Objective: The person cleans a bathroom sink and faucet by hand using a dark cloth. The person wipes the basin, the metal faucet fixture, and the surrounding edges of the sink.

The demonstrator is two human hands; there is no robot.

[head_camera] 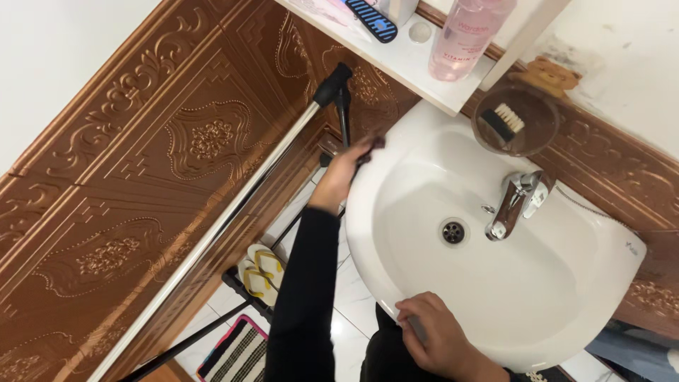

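White round ceramic sink (601, 283) lies between both hands. Left hand (346, 166) presses a small dark cloth (373, 145) on its far left rim. Right hand (435, 332) grips the near rim.

Shelf (424, 64) behind sink (566, 283), sandals (258, 272) below.

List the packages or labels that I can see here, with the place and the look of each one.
Pink bottle: on the white shelf above the sink, tall, clear pink, with printed text on its front.
Small mark: on the sink's rim at the right edge, tiny and dark.
No signs or screens.
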